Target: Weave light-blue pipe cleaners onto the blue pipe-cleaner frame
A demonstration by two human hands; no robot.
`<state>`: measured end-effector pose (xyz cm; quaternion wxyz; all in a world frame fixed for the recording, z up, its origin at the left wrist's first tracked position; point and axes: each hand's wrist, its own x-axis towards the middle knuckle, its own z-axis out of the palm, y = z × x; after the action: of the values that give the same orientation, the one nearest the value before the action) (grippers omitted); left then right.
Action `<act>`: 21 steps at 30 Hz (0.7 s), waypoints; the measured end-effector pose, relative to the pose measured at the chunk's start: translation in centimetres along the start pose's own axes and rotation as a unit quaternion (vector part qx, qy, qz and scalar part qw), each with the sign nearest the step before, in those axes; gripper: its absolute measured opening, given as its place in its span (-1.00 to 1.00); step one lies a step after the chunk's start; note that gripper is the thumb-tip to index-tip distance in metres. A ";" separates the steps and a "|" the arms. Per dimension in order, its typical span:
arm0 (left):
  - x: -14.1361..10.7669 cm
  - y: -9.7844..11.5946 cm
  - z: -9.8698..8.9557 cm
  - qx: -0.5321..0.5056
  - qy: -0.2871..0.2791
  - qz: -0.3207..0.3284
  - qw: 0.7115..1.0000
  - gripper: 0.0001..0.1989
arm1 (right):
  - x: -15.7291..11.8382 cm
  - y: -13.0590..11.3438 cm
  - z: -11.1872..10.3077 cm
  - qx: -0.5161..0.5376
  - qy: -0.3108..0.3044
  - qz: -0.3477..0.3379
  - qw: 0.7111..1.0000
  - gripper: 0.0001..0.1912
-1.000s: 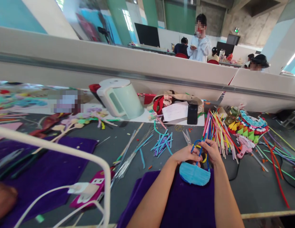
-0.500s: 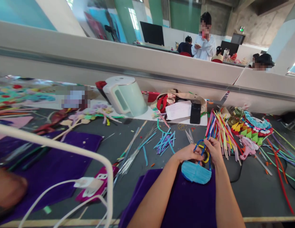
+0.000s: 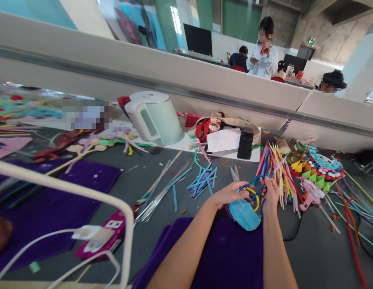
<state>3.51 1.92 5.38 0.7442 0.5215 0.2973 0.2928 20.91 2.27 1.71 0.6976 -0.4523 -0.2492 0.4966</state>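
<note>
Between my two hands hangs a light-blue half-round piece (image 3: 244, 214) that looks made of pipe cleaners laid side by side, with a darker edge. Dark blue pipe cleaners (image 3: 258, 182) rise from it in loops. My left hand (image 3: 230, 195) pinches the blue strand on the left, close to the piece's upper corner. On the other side, my right hand (image 3: 270, 192) has its fingers closed on the dark blue pipe cleaner. Just behind the hands lie scissors (image 3: 234, 173) with yellow handles, partly covered. A purple cloth (image 3: 231, 253) lies beneath my forearms.
Bundled coloured pipe cleaners (image 3: 284, 176), a pink glue gun (image 3: 309, 196) and a jar (image 3: 299, 150) are at right. Cut blue and purple pieces (image 3: 203, 181) and wires (image 3: 162, 192) lie left. Behind stand a kettle (image 3: 162, 118) and a phone (image 3: 244, 145). A white frame (image 3: 126, 224) crosses the near left.
My hands have spread slightly apart, pulling the dark blue strand wider. The light-blue piece has tilted, its right side lower. The camera view has shifted a little.
</note>
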 end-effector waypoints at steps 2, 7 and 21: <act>-0.2 0.1 -0.3 0.010 0.014 0.003 1.000 -0.48 | 0.2 -0.2 0.0 0.004 0.015 -0.014 1.000 -0.62; -0.5 0.0 -1.6 0.026 0.014 0.000 1.000 -0.36 | 0.8 -0.9 0.1 0.005 0.033 -0.044 0.998 -0.66; 1.4 -1.5 -1.4 -0.098 0.224 0.097 0.965 -0.48 | 0.3 -1.4 0.4 -0.091 -0.139 0.002 0.986 -0.61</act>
<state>3.52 3.42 3.40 0.6736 0.3937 0.3745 0.5011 21.35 2.53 3.13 0.6109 -0.4416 -0.3868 0.5312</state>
